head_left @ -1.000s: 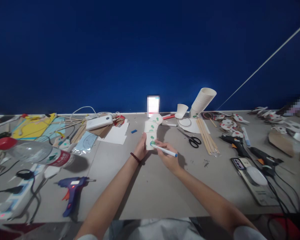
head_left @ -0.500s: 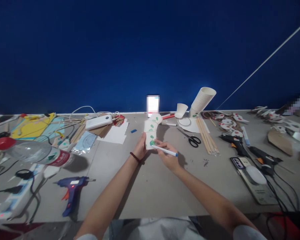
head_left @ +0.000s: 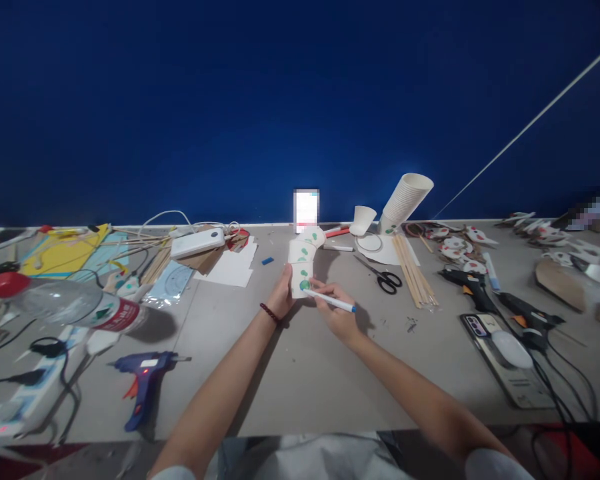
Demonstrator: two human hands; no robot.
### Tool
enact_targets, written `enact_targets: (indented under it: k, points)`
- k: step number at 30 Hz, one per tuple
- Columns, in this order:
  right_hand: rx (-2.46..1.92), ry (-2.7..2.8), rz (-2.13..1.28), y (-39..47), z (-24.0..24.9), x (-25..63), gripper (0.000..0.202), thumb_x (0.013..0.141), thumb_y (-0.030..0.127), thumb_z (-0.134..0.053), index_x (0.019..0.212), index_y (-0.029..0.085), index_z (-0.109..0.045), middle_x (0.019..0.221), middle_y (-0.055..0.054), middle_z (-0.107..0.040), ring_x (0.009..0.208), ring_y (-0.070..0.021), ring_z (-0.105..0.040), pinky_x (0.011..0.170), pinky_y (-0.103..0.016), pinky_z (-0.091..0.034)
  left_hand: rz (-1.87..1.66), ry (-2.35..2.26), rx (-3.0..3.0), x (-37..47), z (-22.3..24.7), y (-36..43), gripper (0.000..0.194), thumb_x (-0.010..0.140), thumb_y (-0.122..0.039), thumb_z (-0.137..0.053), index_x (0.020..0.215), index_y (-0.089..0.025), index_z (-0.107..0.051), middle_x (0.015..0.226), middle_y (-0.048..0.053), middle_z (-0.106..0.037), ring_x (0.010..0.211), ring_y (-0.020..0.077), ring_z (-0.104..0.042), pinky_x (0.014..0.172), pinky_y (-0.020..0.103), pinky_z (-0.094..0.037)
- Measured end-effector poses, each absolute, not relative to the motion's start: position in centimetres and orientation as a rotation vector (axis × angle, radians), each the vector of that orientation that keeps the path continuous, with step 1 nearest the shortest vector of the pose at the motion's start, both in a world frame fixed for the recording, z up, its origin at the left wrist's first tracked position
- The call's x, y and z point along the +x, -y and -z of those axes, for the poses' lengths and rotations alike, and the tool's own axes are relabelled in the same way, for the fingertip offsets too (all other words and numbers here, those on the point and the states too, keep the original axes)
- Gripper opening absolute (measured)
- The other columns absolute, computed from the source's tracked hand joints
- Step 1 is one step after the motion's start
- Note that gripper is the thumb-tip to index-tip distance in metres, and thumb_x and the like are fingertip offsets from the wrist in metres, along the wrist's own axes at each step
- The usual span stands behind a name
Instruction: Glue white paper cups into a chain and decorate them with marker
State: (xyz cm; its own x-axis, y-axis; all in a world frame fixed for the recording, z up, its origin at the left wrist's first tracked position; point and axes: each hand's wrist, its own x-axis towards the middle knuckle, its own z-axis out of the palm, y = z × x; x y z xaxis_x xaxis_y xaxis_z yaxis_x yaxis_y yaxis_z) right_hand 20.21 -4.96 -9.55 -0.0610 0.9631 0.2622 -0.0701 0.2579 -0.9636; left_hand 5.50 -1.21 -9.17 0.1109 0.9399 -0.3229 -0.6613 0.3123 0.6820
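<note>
Toward the back edge of the desk (head_left: 300,387), the left hand (head_left: 281,297) grips joined paper cups (head_left: 301,267); the right hand (head_left: 341,321) grasps a marker (head_left: 337,303).

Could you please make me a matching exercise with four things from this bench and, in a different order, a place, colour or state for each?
Column one
1. Curved row of paper cups
2. Marker
3. Scissors
4. Plastic bottle

Column two
A. Black-handled, lying beside the wooden sticks
B. Transparent, with a red cap
C. Marked with green shapes, held in the left hand
D. White-barrelled, held in the right hand

Right pairs: 1-C, 2-D, 3-A, 4-B
</note>
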Motion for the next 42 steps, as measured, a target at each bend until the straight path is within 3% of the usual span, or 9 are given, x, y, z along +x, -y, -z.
enact_targets:
  k: [6, 12, 19, 26, 35, 42]
  points:
    - [-0.927, 1.346, -1.066, 4.91, 9.64, 20.27, 0.009, 0.083, 0.029, -0.071, 0.084, 0.023, -0.066, 0.114, -0.016, -0.080, 0.113, -0.0311, -0.075, 0.091, -0.044, -0.063, -1.223, -0.822, 0.415, 5.35, 9.42, 1.13, 0.057, 0.097, -0.057, -0.054, 0.124, -0.008, -0.065, 0.098, 0.016, -0.077, 0.086, 0.0251, -0.075, 0.077, 0.036, -0.062]
    - [-0.899, 1.343, -1.072, 4.84, 9.87, 20.26, 0.008, 0.085, 0.028, -0.069, 0.082, 0.024, -0.063, 0.101, -0.011, -0.082, 0.118, -0.0299, -0.073, 0.093, -0.043, -0.062, -1.219, -0.852, 0.425, 5.37, 9.44, 1.11, 0.056, 0.099, -0.057, -0.049, 0.125, -0.008, -0.062, 0.095, 0.016, -0.077, 0.079, 0.0254, -0.075, 0.064, 0.034, -0.060]
    - [-0.907, 1.318, -1.114, 4.82, 9.82, 20.40, 0.012, 0.083, 0.030, -0.071, 0.082, 0.024, -0.061, 0.113, -0.014, -0.080, 0.116, -0.0304, -0.074, 0.088, -0.043, -0.063, -1.251, -0.850, 0.418, 5.49, 9.56, 1.07, 0.055, 0.097, -0.058, -0.053, 0.119, -0.009, -0.066, 0.098, 0.016, -0.078, 0.083, 0.0244, -0.075, 0.073, 0.035, -0.061]
    - [-0.877, 1.258, -1.102, 4.53, 9.94, 20.61, 0.022, 0.086, 0.041, -0.072, 0.080, 0.025, -0.059, 0.095, -0.009, -0.082, 0.108, -0.0305, -0.077, 0.090, -0.045, -0.062, -1.222, -0.837, 0.464, 5.27, 10.03, 1.00, 0.061, 0.096, -0.062, -0.053, 0.123, -0.008, -0.065, 0.097, 0.016, -0.078, 0.084, 0.0256, -0.075, 0.077, 0.037, -0.060]
    - [-0.934, 1.178, -1.142, 4.68, 10.35, 20.26, 0.022, 0.087, 0.046, -0.070, 0.091, 0.026, -0.062, 0.112, -0.012, -0.081, 0.113, -0.0296, -0.076, 0.095, -0.045, -0.063, -1.221, -0.806, 0.483, 5.26, 9.48, 1.29, 0.061, 0.092, -0.063, -0.059, 0.117, -0.008, -0.067, 0.098, 0.016, -0.078, 0.087, 0.0248, -0.075, 0.082, 0.035, -0.060]
    - [-0.992, 1.247, -1.075, 4.68, 10.32, 20.27, 0.020, 0.087, 0.043, -0.069, 0.092, 0.024, -0.067, 0.114, -0.013, -0.080, 0.113, -0.0308, -0.075, 0.098, -0.047, -0.062, -1.224, -0.807, 0.445, 5.33, 9.34, 1.26, 0.058, 0.093, -0.061, -0.059, 0.117, -0.009, -0.068, 0.098, 0.016, -0.078, 0.088, 0.0257, -0.076, 0.083, 0.036, -0.060]
